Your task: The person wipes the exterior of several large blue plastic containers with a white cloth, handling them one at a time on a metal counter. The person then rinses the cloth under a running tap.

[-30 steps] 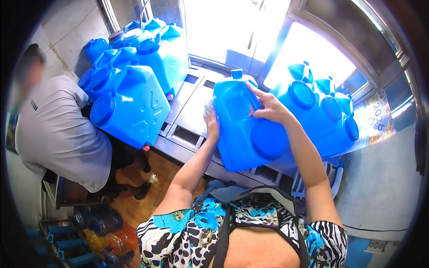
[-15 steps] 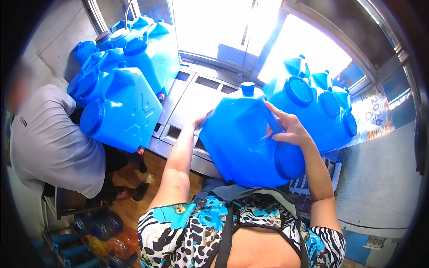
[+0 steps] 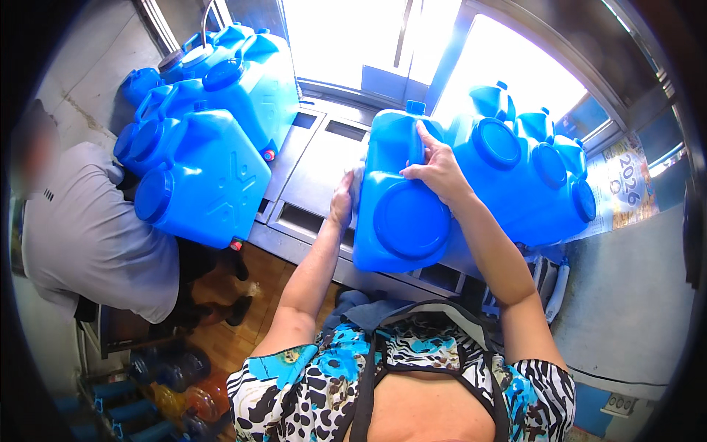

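Note:
A blue water container (image 3: 401, 191) stands on the metal counter in front of me, its big round cap toward me and a small cap on top. My right hand (image 3: 436, 168) grips its handle, thumb and fingers around the bar. Against the container's left side, my left hand (image 3: 342, 199) presses a whitish, cloth-like wad (image 3: 359, 184); its fingers are partly hidden. Similar blue containers (image 3: 495, 144) crowd just right of the one I hold.
More blue containers (image 3: 210, 177) with red-tipped spigots stand on the left. The metal counter (image 3: 313, 173) has rectangular openings. A person in a grey shirt (image 3: 96, 228) sits bent at the left. Coloured round bottles (image 3: 199, 398) lie low by a blue rack. Bright windows (image 3: 346, 44) are behind.
The container has turned so its large cap faces me, and it has shifted back from the counter's front edge. Both my hands moved with it; the whitish wad now shows at my left hand.

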Available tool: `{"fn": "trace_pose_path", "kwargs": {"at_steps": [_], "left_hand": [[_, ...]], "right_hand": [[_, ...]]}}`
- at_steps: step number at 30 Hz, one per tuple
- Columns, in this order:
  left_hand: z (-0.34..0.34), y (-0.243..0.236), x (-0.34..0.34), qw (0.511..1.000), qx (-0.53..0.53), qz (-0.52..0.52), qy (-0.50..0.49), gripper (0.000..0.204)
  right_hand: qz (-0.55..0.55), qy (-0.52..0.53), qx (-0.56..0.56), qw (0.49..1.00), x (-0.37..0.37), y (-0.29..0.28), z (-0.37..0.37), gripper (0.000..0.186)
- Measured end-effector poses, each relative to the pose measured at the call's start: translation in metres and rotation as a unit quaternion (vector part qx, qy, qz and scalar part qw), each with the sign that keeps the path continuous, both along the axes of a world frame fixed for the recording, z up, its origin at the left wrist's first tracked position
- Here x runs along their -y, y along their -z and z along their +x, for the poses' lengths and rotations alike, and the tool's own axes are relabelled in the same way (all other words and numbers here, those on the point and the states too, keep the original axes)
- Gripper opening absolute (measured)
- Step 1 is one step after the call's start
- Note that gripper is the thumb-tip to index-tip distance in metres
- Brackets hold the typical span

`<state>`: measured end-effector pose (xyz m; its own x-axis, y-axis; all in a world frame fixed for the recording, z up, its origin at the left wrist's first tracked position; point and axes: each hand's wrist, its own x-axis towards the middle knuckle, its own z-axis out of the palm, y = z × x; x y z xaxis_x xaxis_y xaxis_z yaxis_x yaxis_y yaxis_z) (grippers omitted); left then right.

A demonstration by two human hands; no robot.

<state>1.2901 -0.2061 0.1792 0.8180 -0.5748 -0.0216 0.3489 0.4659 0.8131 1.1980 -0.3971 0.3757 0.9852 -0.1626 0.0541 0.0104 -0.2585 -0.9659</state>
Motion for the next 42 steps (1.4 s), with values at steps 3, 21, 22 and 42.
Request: {"fn": "trace_pose_path", "kwargs": {"at_steps": [3,21,22,42], "left_hand": [[0.03,-0.024,-0.002,0.994,0.041,0.078,-0.058,0.053],[-0.149,0.086,-0.034,0.924,-0.326,0.149,-0.134,0.055],[-0.148,0.054,-0.035,0.929,-0.31,0.127,-0.156,0.055],[-0.108,-0.244,-0.026,0.984,0.116,-0.056,0.126,0.068]], "right_hand": [[-0.03,-0.021,0.006,0.999,-0.006,-0.003,0.002,0.1],[0.093,0.051,0.009,0.994,-0.005,-0.006,-0.007,0.104],[0.085,0.06,-0.007,0.995,-0.01,-0.005,0.004,0.104],[-0.156,-0.022,0.367,0.917,-0.053,-0.023,-0.063,0.054]]}}
